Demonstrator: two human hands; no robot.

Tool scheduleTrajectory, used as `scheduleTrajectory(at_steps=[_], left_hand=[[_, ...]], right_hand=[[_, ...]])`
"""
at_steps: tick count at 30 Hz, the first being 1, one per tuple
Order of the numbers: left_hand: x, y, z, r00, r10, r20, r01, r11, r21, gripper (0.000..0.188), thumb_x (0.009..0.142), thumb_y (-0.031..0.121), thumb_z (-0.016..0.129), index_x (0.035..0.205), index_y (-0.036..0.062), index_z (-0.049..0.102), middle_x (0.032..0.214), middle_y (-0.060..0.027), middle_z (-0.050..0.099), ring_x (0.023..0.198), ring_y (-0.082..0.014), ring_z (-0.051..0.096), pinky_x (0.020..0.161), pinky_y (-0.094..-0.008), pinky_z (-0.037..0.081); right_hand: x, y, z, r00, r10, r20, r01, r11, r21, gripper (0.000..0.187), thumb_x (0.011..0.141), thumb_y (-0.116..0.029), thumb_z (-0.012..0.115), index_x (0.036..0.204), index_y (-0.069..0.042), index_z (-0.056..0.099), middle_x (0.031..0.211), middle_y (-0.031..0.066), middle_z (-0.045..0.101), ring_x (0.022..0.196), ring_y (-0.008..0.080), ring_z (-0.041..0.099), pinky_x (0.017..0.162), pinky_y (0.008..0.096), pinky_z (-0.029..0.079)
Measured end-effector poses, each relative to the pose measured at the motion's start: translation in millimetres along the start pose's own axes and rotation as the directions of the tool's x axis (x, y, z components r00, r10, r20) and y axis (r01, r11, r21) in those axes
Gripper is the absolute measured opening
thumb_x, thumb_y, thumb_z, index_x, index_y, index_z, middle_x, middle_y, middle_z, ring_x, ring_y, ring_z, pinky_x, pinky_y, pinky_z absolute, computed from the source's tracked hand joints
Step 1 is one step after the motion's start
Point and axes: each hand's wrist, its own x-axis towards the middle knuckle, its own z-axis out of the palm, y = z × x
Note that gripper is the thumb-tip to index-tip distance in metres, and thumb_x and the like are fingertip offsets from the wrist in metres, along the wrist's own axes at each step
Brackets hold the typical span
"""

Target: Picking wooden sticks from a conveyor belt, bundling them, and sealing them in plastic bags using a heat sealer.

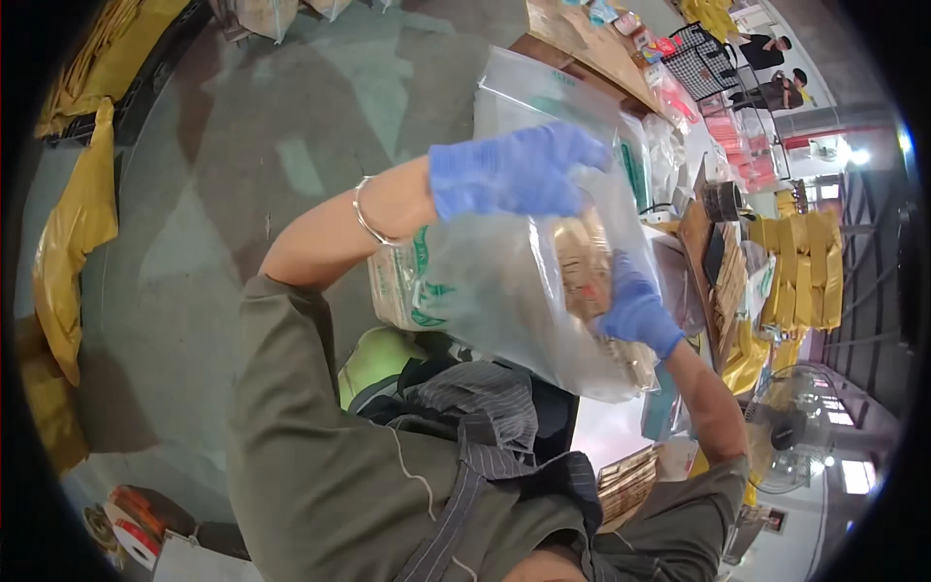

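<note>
In front of me is a large clear plastic bag (465,276) with brown paper-like bundles (582,267) showing inside it. My left hand (519,173), in a blue-violet knitted glove, is at the bag's upper part, its fingers bent and closed on the plastic. Gloved the same way, my right hand (637,303) grips the bag's right side, thumb and fingers around the edge beside the bundles. Whether its fingers also press on a bundle is hard to make out. A packed bag with green print (402,281) lies low beside the bag, under my left forearm.
A wooden table (572,48) with small packages stands beyond the bag. At right are stacked yellow packages (800,267), a fan (786,432) and a checked basket (698,60). Yellow sacks (78,252) lie at left. Two people (766,73) are far off at upper right.
</note>
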Motion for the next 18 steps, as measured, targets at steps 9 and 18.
scheduleTrajectory(at_steps=[9, 18], left_hand=[[-1, 6, 118, 0.887, 0.055, -0.459, -0.390, 0.621, -0.680, 0.057, 0.070, 0.006, 0.061, 0.124, 0.0072, 0.044, 0.126, -0.0050, 0.043, 0.069, -0.0050, 0.045, 0.064, -0.0190, 0.038], [-44, 4, 49, 0.857, -0.028, -0.514, -0.311, 0.768, -0.560, 0.066, 0.063, 0.013, 0.067, 0.123, -0.0033, 0.044, 0.126, -0.0153, 0.045, 0.106, -0.0178, 0.049, 0.090, -0.0277, 0.037]], right_hand=[[-27, 74, 183, 0.948, -0.194, 0.252, 0.063, 0.892, 0.448, 0.046, 0.065, -0.038, 0.064, 0.094, -0.003, 0.060, 0.082, 0.0186, 0.062, 0.080, 0.0327, 0.060, 0.074, 0.0359, 0.046], [82, -111, 229, 0.898, 0.386, -0.210, -0.204, 0.790, 0.579, 0.059, 0.070, -0.040, 0.058, 0.114, -0.002, 0.049, 0.098, 0.0248, 0.057, 0.094, 0.0349, 0.057, 0.081, 0.0392, 0.044]])
